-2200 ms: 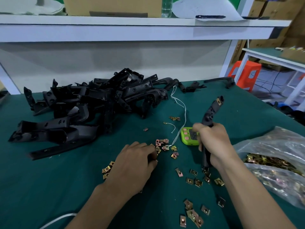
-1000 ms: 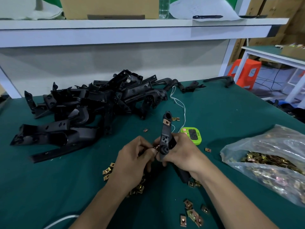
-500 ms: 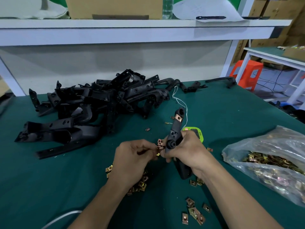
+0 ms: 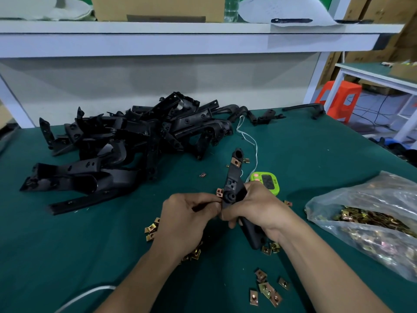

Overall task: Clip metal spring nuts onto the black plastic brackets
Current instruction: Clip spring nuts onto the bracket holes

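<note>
Over green table (image 4: 316, 154), left fingers (image 4: 211, 201) have risen, pinching nut (image 4: 219, 192) against bracket (image 4: 234, 175) gripped by right fingers (image 4: 231, 223).

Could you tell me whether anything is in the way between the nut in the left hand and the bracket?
Nothing visible is. The left hand pinches the nut right at the left edge of the bracket, which the right hand grips. The clipped nut sits higher up, clear of that spot.

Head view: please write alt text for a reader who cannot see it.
A person's right hand grips a black plastic bracket above a green table while the left hand pinches a spring nut against its side. More brackets lie piled behind.
</note>
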